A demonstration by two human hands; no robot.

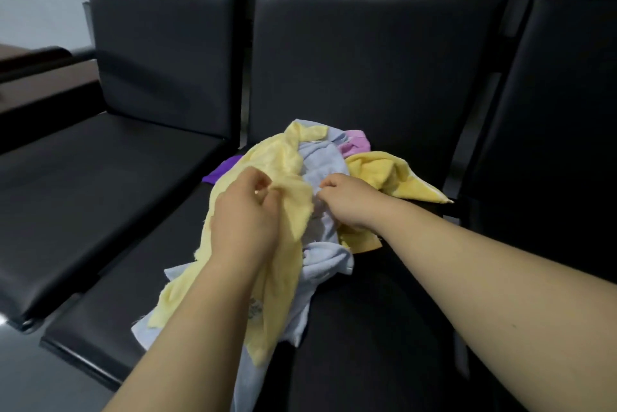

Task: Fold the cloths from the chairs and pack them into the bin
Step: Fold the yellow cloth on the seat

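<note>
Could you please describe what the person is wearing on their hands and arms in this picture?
Nothing worn is visible. The left hand and right hand are bare, and no glove, ring or watch shows. The left forearm and right forearm are bare too, with no sleeve visible up to the picture's edge.
</note>
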